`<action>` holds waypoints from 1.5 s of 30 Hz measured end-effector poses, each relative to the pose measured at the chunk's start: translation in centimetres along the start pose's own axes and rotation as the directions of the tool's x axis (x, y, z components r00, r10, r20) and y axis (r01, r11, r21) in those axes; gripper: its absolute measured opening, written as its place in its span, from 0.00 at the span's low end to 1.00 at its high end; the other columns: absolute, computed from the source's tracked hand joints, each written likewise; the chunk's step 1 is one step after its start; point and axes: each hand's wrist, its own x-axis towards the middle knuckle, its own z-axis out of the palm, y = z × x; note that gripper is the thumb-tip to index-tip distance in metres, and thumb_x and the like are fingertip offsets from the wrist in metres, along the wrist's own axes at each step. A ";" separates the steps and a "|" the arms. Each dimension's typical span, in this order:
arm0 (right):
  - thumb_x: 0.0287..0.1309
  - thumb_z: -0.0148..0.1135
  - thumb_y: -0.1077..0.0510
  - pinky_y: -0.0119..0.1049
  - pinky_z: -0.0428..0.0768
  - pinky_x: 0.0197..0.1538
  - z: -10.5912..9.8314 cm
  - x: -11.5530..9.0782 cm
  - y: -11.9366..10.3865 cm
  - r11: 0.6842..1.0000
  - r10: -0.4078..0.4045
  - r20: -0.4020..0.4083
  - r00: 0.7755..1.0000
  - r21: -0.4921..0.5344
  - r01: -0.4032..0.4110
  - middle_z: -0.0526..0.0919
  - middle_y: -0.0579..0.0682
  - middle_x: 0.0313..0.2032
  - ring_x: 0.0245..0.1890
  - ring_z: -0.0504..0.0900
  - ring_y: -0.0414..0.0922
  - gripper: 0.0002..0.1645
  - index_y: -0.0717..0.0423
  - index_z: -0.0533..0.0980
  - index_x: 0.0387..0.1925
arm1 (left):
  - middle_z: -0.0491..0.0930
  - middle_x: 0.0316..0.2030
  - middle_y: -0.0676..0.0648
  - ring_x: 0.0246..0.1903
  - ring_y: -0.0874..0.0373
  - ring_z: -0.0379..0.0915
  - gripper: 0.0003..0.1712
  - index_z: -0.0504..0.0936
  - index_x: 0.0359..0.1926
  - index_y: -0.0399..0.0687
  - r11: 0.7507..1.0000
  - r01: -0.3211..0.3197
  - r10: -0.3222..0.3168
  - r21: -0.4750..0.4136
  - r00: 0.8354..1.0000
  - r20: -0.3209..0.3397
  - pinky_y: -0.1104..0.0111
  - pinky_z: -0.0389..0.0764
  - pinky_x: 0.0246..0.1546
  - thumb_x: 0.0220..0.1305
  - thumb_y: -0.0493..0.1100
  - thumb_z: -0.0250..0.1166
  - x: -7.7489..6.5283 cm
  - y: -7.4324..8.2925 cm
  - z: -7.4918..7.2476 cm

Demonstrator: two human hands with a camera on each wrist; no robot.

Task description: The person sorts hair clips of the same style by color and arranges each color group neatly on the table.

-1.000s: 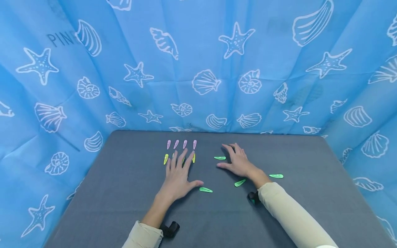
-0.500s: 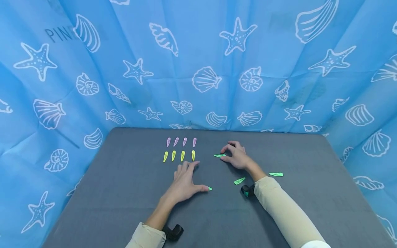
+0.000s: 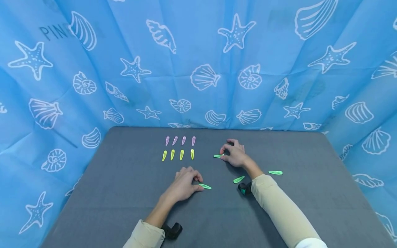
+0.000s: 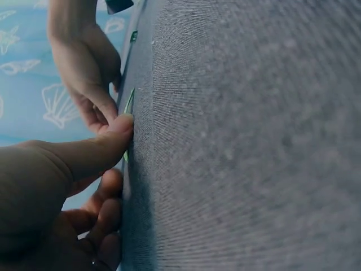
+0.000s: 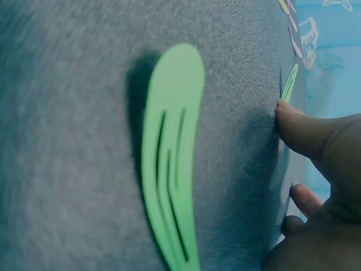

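My left hand (image 3: 183, 184) pinches the wide end of a green snap hair clip (image 3: 206, 186) low at the table, thumb in front and fingers curled behind. In the left wrist view, the thumb covers the middle of that green clip (image 4: 130, 101). Farther back and to the right, my right hand (image 3: 236, 155) holds a second green hair clip (image 3: 216, 156) by its right end between thumb and index finger. In the right wrist view, its narrow end (image 5: 290, 83) sticks out past the thumb. Another green clip (image 5: 174, 141) lies flat on the table near that wrist.
Left of the right hand, a row of purple hair clips (image 3: 183, 140) lies behind a row of yellow ones (image 3: 181, 155). Loose green clips lie near the right forearm (image 3: 238, 179) and beyond it (image 3: 275, 172). A blue shell-print curtain (image 3: 204, 77) borders the grey table (image 3: 124, 193).
My left hand has drawn back from over the yellow clips and closed its fingers on a green clip. My right hand has lowered and taken hold of another green clip.
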 end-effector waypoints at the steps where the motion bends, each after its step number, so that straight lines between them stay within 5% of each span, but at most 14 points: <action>1: 0.68 0.64 0.58 0.71 0.38 0.74 0.0 0.0 0.0 1.000 0.005 0.002 1.000 0.001 -0.005 0.52 0.69 0.75 0.75 0.50 0.74 0.04 0.53 0.77 0.37 | 0.73 0.34 0.55 0.40 0.60 0.62 0.08 0.84 0.34 0.59 1.000 -0.007 0.007 -0.002 1.000 0.006 0.64 0.58 0.43 0.59 0.50 0.76 0.1 0.0 0.0; 8: 0.68 0.64 0.58 0.70 0.40 0.73 0.0 0.0 0.1 1.000 0.016 0.004 1.000 -0.001 -0.016 0.51 0.68 0.76 0.74 0.51 0.74 0.03 0.53 0.77 0.37 | 0.74 0.30 0.58 0.35 0.62 0.64 0.09 0.80 0.29 0.60 0.997 -0.074 0.073 0.010 0.997 0.025 0.65 0.62 0.43 0.63 0.47 0.73 0.3 0.1 -0.2; 11: 0.68 0.64 0.58 0.70 0.39 0.74 0.0 0.1 0.0 1.000 0.018 0.003 1.000 -0.009 -0.018 0.52 0.68 0.76 0.75 0.51 0.74 0.03 0.52 0.77 0.37 | 0.73 0.31 0.58 0.34 0.64 0.66 0.02 0.83 0.38 0.57 0.997 -0.074 0.075 -0.029 0.996 0.038 0.68 0.67 0.41 0.69 0.46 0.68 0.0 0.0 -0.4; 14: 0.68 0.64 0.58 0.70 0.38 0.74 0.1 0.0 0.0 1.000 0.021 0.005 1.000 -0.011 -0.021 0.51 0.68 0.76 0.75 0.51 0.74 0.03 0.52 0.77 0.37 | 0.73 0.33 0.58 0.33 0.64 0.68 0.07 0.86 0.47 0.55 0.994 -0.070 0.073 -0.082 0.997 0.032 0.70 0.70 0.38 0.73 0.45 0.63 -0.3 -0.3 -0.9; 22: 0.68 0.64 0.58 0.71 0.36 0.74 0.0 -0.1 -0.1 1.000 0.009 0.002 1.000 0.003 -0.009 0.51 0.68 0.76 0.75 0.50 0.74 0.03 0.53 0.77 0.38 | 0.73 0.40 0.57 0.36 0.63 0.69 0.08 0.87 0.39 0.66 0.988 -0.078 0.056 -0.130 0.985 -0.164 0.68 0.73 0.41 0.69 0.42 0.67 -1.1 -1.8 -3.5; 33: 0.69 0.63 0.58 0.71 0.35 0.74 0.0 0.0 0.1 1.000 0.022 0.008 1.000 0.003 -0.022 0.50 0.67 0.77 0.75 0.49 0.74 0.03 0.52 0.77 0.38 | 0.87 0.43 0.51 0.39 0.59 0.78 0.12 0.89 0.49 0.54 0.970 0.113 -0.160 -0.216 0.964 -0.214 0.64 0.77 0.44 0.76 0.45 0.59 -2.8 -6.2 -6.7; 45: 0.69 0.63 0.58 0.70 0.36 0.74 0.2 -0.1 0.2 1.000 0.019 0.002 1.000 0.000 -0.019 0.50 0.67 0.77 0.75 0.49 0.73 0.02 0.51 0.77 0.38 | 0.84 0.34 0.50 0.31 0.60 0.75 0.15 0.81 0.48 0.49 0.959 0.232 -0.258 -0.161 0.951 -0.170 0.65 0.74 0.36 0.63 0.45 0.73 -2.7 -10.1 -8.0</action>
